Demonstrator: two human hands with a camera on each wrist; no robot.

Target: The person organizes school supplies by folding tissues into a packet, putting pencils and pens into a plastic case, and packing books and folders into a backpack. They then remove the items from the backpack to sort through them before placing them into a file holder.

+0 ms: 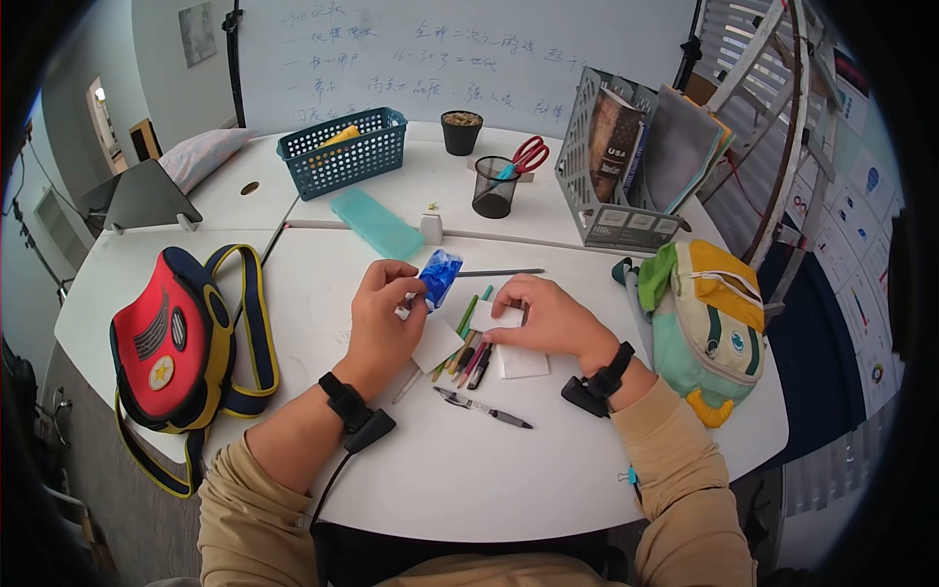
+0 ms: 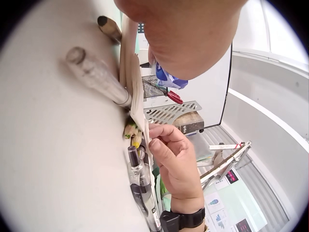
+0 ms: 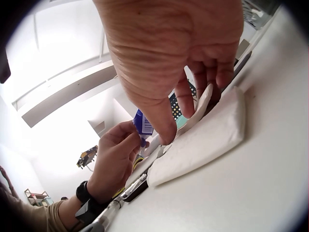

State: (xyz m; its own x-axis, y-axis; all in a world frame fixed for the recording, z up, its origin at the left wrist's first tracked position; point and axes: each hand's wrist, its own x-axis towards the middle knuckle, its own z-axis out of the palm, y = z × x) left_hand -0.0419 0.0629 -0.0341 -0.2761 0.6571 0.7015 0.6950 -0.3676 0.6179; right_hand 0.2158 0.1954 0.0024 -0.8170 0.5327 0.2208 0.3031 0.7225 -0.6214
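My left hand (image 1: pixel 383 318) pinches a crinkled blue plastic tissue packet (image 1: pixel 440 279), which shows a barcode (image 3: pixel 147 126) in the right wrist view. Between the thumb and fingers of my right hand (image 1: pixel 553 318) is a white folded tissue (image 1: pixel 496 317). Another folded tissue (image 1: pixel 523 363) lies flat below that hand, and a third white piece (image 1: pixel 437 344) slants beside the left hand. Under and between the tissues is a bunch of coloured pencils and pens (image 1: pixel 466 357), partly covered. Closer to me lies a clear-barrelled pen (image 1: pixel 484 406).
A red and navy bag (image 1: pixel 161 342) sits at left, a green and yellow bag (image 1: pixel 709 328) at right. Behind stand a teal basket (image 1: pixel 342 157), a mesh cup (image 1: pixel 494 191) with red scissors (image 1: pixel 530 154), a potted plant (image 1: pixel 461 135) and a grey file holder (image 1: pixel 611 220). A turquoise case (image 1: pixel 377 223) lies mid-table.
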